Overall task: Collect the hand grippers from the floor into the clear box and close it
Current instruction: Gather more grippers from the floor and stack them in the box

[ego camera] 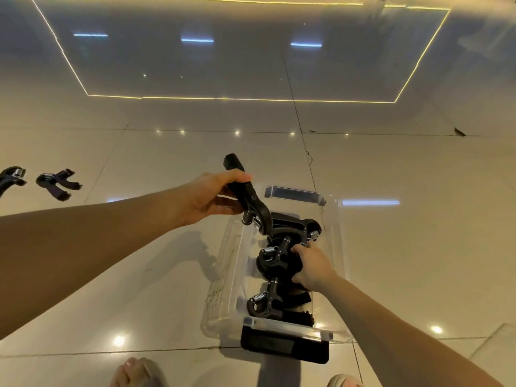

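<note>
Far left edge of the glossy beige tiled floor (405,247): I see a black sprung hand gripper (12,177), cut off by the frame. Just to its right, not touching it, a second black hand gripper (57,184) lies with its handles spread. Both are well apart from the box.

Left hand (212,196): clenched round one handle of a third black gripper (247,198), thumb on top. It is held tilted over the far left corner of the clear plastic box (336,247), spring end pointing down into it.

The box stands on the floor with its top open. Inside is a heap of black grippers with silver springs (275,304), overlapping from far end to near end.

Right hand (312,265): reaching into the middle of the box, fingers curled round a mid-heap gripper (275,261).

Near end of the box: a flat black slab (282,346) at its rim; I cannot tell whether it lies under or against the box.

Bottom edge: toes of a left foot (134,372) and a right foot (343,381) in pale sandals.
</note>
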The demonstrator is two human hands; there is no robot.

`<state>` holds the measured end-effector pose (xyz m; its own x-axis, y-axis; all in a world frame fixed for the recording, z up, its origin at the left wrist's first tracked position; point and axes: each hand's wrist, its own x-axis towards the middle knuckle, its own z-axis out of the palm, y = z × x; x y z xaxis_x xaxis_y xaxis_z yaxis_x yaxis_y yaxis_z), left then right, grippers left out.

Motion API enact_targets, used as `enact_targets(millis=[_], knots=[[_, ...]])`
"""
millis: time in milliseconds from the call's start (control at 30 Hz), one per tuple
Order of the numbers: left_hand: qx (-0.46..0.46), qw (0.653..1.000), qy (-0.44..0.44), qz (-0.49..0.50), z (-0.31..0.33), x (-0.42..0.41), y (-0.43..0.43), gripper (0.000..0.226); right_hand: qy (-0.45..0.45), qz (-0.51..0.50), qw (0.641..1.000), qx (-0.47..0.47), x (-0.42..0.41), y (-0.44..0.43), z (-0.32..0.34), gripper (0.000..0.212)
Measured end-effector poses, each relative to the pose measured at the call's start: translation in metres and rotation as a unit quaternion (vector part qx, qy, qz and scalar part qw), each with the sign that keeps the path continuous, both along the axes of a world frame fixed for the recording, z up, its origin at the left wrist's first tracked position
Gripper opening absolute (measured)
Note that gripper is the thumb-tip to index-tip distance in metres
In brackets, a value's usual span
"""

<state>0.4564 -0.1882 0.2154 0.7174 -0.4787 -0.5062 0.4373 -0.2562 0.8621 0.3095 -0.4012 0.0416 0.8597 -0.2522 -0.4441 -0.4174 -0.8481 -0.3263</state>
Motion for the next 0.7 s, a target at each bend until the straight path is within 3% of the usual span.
enact_targets(millis=[700], knots=[[-0.028, 0.999, 0.011, 0.011, 0.005, 0.001, 0.002, 0.033, 0.006, 0.01, 0.999, -0.05, 0.001, -0.001, -0.013, 0.079]])
